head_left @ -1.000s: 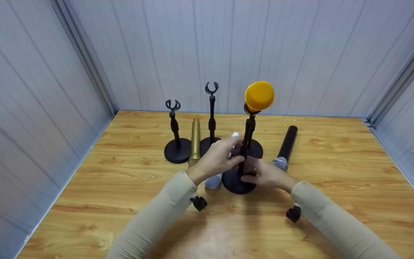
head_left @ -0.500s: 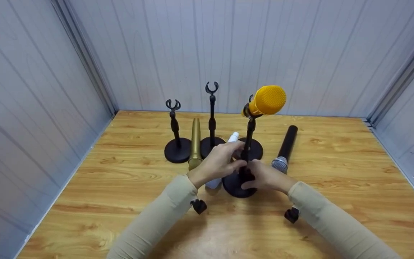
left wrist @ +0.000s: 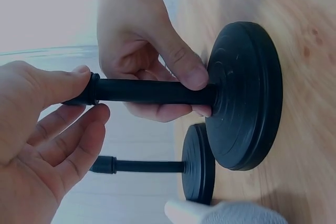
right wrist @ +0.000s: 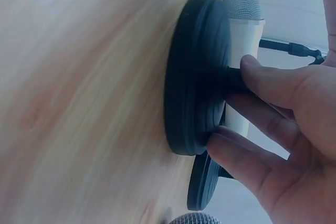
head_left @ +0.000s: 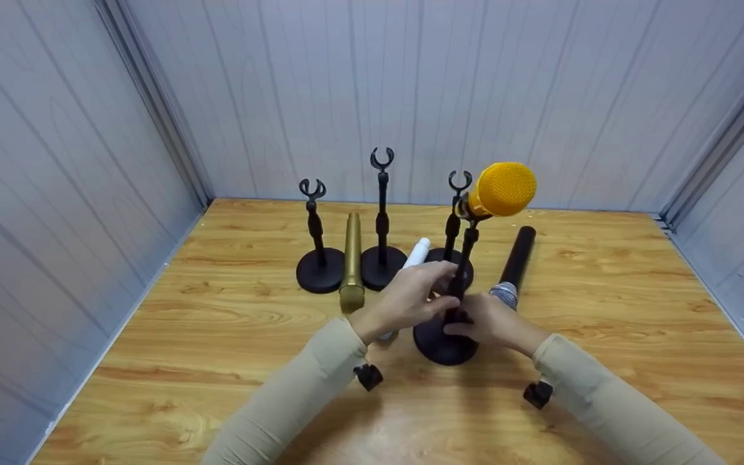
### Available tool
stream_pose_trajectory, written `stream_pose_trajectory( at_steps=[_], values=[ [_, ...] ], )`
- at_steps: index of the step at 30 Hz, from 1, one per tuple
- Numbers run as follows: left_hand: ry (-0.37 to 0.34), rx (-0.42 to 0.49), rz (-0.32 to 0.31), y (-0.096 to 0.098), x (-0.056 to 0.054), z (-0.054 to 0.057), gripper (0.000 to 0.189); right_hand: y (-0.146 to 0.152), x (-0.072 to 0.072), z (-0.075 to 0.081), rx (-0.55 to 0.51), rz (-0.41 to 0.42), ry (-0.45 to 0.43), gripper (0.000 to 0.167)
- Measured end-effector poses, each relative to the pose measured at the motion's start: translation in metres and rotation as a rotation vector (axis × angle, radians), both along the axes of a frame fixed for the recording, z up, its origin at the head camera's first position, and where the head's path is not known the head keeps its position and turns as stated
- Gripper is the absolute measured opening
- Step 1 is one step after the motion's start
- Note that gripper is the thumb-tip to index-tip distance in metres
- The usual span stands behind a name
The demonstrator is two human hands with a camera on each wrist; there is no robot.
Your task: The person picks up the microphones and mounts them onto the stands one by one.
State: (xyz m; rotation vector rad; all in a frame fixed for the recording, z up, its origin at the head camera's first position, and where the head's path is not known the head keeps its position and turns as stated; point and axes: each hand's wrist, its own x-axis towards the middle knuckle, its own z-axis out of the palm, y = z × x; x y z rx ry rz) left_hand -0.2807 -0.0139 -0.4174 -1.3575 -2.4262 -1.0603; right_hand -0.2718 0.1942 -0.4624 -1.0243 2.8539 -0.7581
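Note:
Both hands are on a black desktop microphone stand, whose clip bears a yellow microphone with its head toward the right. My left hand pinches the collar partway up the pole between thumb and fingers, as the left wrist view shows. Lower down, my right hand grips the pole just above the round base, one fingertip at the base's edge. That base is upright on or very close to the tabletop; I cannot tell which. A white microphone lies behind my left hand, partly hidden by it.
Behind stand three more black stands, a left one, a taller middle one and a right one, their clips bare. A gold microphone lies between the left two. A black microphone lies at right. Panels enclose the table.
The held stand and both hands have shifted right and toward the viewer. The yellow microphone has swung right, uncovering the clip of the stand behind. More of the gold and white microphones shows.

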Motion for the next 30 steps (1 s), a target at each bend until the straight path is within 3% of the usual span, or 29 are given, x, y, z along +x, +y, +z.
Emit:
stream_pose_trajectory(
  at_steps=[8,15,18,26,30],
  values=[
    [0.044,-0.013,-0.017,0.019,0.005,-0.002,0.035,0.023,0.009,0.002,0.033,-0.001,0.0,0.025],
    [0.044,0.021,-0.067,0.037,0.009,-0.005,0.036,0.041,0.018,0.003,0.023,-0.023,-0.035,0.04],
    [0.039,0.035,-0.087,0.045,0.011,-0.007,0.037,0.049,0.021,0.003,0.011,-0.024,-0.04,0.038],
    [0.095,-0.036,-0.047,0.064,0.013,-0.006,0.042,0.07,0.027,0.003,-0.001,-0.045,-0.042,0.039],
    [0.086,-0.024,-0.057,0.073,0.013,-0.006,0.041,0.079,0.027,0.003,-0.012,-0.037,-0.024,0.036]
  ],
)
